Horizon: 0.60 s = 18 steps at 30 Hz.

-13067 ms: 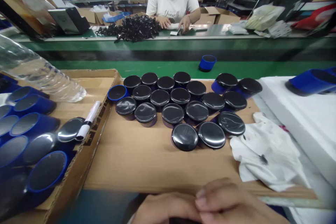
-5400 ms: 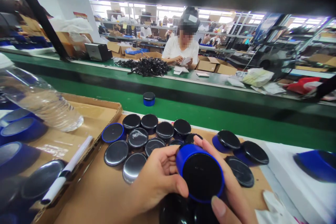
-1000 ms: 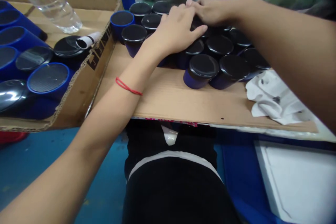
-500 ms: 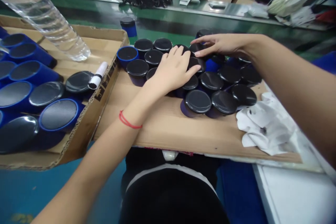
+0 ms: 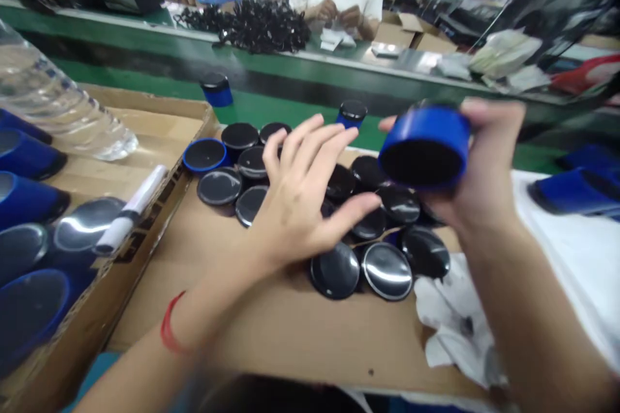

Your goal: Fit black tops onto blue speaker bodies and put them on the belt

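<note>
Right hand (image 5: pixel 484 171) has come up and off to the right since the earlier frame, when it hung open over the lids; now it has a blue canister (image 5: pixel 423 158) in it. Left hand (image 5: pixel 298 200) has shifted too: its fingers now fan apart, angled up. View has swung a little as well. What it means, as I judge it: one piece is lifted out of the cluster and rides on my right hand alone, its black end free to be seen

State of the grip: right closed round the canister, palm at its right side, one fingertip showing past the far left side. Canister sits well inside the grip, tilted, black face toward me, blur on the rim. Appears to hang in the air above the far right corner of the cardboard sheet (image 5: pixel 271 329). Left is wide open and holds nothing; whether it brushes the black lids (image 5: pixel 334 271) below, I cannot tell

Around: lidded canisters stand close together toward the sheet's far edge; white cloth (image 5: pixel 450 322) at its right edge; cardboard tray (image 5: pixel 145 103) beside its left edge, marker (image 5: pixel 133 206) lying on the rim. Two more canisters stand beyond the far edge, on the green strip (image 5: pixel 290 108)
</note>
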Each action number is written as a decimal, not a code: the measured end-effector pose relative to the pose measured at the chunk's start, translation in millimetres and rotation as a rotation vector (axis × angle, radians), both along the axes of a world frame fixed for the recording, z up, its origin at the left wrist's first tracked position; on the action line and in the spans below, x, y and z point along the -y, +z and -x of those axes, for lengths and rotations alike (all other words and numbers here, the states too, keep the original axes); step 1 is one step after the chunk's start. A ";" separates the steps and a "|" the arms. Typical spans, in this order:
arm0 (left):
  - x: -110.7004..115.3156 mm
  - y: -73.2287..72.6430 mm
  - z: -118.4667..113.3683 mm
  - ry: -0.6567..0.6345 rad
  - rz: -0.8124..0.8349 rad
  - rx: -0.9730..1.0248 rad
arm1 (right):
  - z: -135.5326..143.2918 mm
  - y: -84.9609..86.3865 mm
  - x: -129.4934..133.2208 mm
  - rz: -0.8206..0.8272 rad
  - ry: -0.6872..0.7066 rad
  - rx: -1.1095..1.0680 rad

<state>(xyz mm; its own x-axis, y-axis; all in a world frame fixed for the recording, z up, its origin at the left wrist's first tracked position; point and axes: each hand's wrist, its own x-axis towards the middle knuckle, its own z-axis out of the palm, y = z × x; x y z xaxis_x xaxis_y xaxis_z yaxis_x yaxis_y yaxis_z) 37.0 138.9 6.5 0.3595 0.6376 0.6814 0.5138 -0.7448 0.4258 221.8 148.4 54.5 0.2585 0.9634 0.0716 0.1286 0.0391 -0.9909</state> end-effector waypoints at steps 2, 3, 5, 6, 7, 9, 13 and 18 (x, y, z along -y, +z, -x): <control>6.7 2.4 -2.4 -0.191 0.125 0.126 | 10.0 -9.3 22.0 0.044 0.049 -0.195; 9.0 3.0 -3.8 -0.291 0.224 0.180 | 13.8 -14.4 29.3 0.059 0.084 -0.265; 11.9 3.9 -6.4 -0.452 0.458 0.275 | 18.8 -22.7 37.8 0.090 0.149 -0.372; 12.7 4.6 -7.3 -0.501 0.572 0.329 | 20.1 -25.3 40.2 0.105 0.180 -0.409; 13.4 5.6 -8.0 -0.536 0.680 0.385 | 20.5 -27.0 42.4 0.123 0.191 -0.439; 15.2 8.0 -8.3 -0.598 0.921 0.512 | 18.7 -28.4 47.9 0.159 0.147 -0.447; 19.1 10.9 -6.3 -0.631 1.415 0.787 | 0.2 -35.7 62.1 0.140 0.022 -0.097; 14.6 6.7 -8.5 -0.605 1.540 0.942 | -20.2 -55.2 62.4 -0.228 0.080 0.238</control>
